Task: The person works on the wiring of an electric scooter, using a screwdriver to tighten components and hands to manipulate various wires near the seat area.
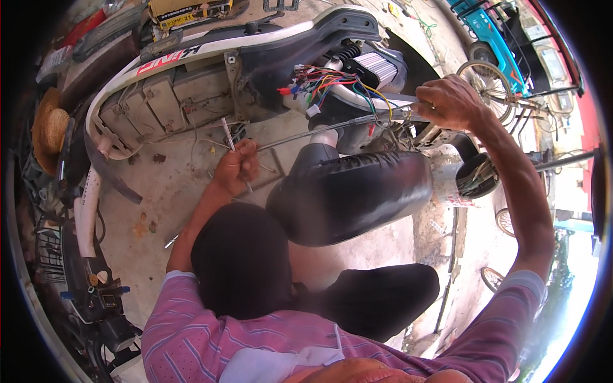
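Observation:
An electric scooter lies on its side on the concrete floor, its white body (pixel 191 54) open over dusty battery cells (pixel 163 96). A bundle of coloured wires (pixel 322 83) spills out beside the ribbed silver motor (pixel 377 67). My left hand (pixel 237 165) is closed on a thin metal tool (pixel 230 137) that points up toward the battery bay. My right hand (pixel 452 102) reaches across the black seat (pixel 351 195) and grips the scooter's frame near a long grey rod (pixel 325 127). My knees in dark trousers fill the lower middle.
A straw hat (pixel 48 131) and a second scooter's black handlebar area (pixel 89 281) stand at the left. A blue cargo tricycle (pixel 495 32) and bicycle wheels (pixel 485 80) stand at the upper right. Small debris dots the floor (pixel 147 223).

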`<state>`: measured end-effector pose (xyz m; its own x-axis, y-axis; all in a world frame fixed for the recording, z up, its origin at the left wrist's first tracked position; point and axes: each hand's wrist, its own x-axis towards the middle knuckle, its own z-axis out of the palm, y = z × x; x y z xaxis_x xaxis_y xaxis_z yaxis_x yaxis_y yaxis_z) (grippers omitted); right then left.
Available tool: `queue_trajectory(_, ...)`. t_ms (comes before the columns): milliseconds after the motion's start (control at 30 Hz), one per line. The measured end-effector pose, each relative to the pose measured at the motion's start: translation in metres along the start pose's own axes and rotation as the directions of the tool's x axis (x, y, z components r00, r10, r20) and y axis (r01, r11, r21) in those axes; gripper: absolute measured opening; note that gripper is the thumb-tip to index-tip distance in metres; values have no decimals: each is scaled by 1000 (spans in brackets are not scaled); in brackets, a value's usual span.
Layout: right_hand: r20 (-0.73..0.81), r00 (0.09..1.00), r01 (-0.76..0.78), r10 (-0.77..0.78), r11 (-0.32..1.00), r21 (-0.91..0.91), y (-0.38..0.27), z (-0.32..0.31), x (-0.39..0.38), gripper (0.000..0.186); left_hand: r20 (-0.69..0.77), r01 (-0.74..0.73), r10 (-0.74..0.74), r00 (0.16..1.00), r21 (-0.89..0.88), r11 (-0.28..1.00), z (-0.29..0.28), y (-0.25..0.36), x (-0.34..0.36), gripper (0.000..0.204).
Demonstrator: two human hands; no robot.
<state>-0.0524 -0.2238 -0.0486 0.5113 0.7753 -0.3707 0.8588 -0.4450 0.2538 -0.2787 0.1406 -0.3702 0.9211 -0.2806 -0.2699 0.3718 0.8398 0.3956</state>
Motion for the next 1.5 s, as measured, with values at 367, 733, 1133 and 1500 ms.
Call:
queue_trajectory(367, -198, 949, 235, -244, 970, -68, 10, -6, 3, 18, -20, 46, -47, 999, -32, 998, -2, -3, 2, 14)
queue_trajectory(733, 234, 953, -265, 193, 907, 329, -4, -16, -22, 47, 30, 33, -32, 999, -52, 998, -4, -5, 4, 14)
queue_trajectory(1133, -48, 877, -370, 478, 736, 566, 28, -14, -109, 32, 62, 12, -9, 998, -57, 998, -5, -7, 4, 17)
queue_trajectory(1500, -174, 630, 325, 757, -53, 944, 29, 41, -95, 40, -97, -41, 34, 995, -81, 996, 7, -20, -8, 18)
